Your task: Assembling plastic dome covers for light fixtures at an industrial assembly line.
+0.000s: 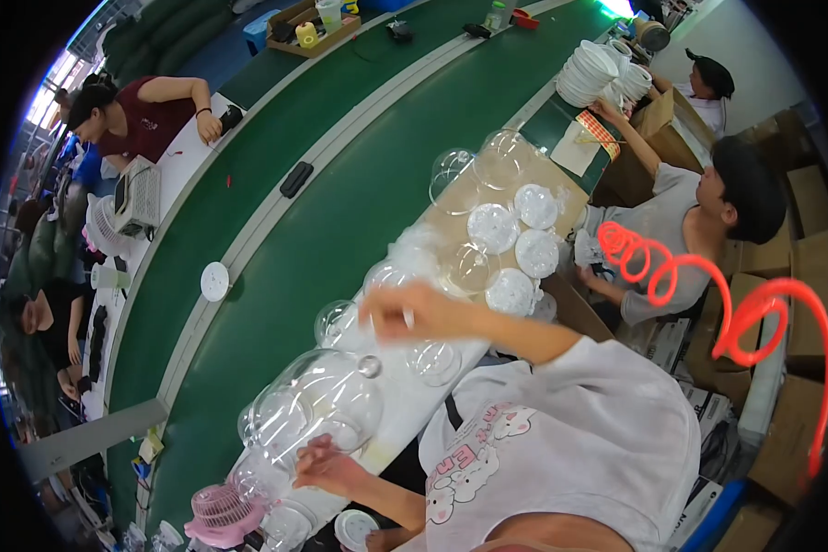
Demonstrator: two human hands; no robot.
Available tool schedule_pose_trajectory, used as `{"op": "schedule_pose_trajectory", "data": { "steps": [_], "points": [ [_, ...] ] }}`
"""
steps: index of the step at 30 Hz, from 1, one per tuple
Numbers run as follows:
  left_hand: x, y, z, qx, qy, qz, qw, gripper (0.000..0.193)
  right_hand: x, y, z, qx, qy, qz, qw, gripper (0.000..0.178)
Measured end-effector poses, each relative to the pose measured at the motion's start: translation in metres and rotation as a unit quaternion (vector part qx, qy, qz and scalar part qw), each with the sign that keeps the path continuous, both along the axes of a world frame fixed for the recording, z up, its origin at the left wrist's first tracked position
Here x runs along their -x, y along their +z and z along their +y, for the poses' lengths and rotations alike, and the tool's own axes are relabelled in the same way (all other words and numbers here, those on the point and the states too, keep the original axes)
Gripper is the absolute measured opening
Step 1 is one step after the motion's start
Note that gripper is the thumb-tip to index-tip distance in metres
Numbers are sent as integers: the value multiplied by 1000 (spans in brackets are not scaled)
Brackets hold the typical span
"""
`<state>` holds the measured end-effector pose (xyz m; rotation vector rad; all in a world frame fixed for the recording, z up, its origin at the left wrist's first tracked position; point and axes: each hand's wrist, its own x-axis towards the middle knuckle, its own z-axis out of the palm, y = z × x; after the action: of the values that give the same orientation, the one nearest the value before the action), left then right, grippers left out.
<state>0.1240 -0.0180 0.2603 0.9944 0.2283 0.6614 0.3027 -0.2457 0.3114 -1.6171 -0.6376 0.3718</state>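
My left hand [329, 465] is beside a group of clear plastic domes, its fingers loosely apart and nothing visible in them. The large clear dome [345, 391] lies just beyond it, with more domes around it. Over the white padded strip of the worktable [391, 419], my right hand [403, 311] is raised and smeared by motion; whether its bent fingers hold anything does not show. A clear dome [432, 362] sits below that hand, and another dome [391, 274] is partly hidden behind it.
White round pieces [493, 228] and clear domes [501, 158] cover the brown board. A green conveyor [276, 267] curves past, carrying a white disc [215, 281]. A pink fan housing [221, 515] stands lower left. A red coiled hose [672, 267] hangs right, near a co-worker in grey [662, 212].
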Motion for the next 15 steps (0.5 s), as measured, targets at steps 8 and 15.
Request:
{"op": "schedule_pose_trajectory", "data": {
  "steps": [8,15],
  "points": [
    [63,-9,20,-130,173,138,967,57,-150,-143,-86,637,22,-97,764,66],
    [81,-15,26,-69,187,129,971,55,-164,-203,-74,684,226,44,692,59]
  ]
}}
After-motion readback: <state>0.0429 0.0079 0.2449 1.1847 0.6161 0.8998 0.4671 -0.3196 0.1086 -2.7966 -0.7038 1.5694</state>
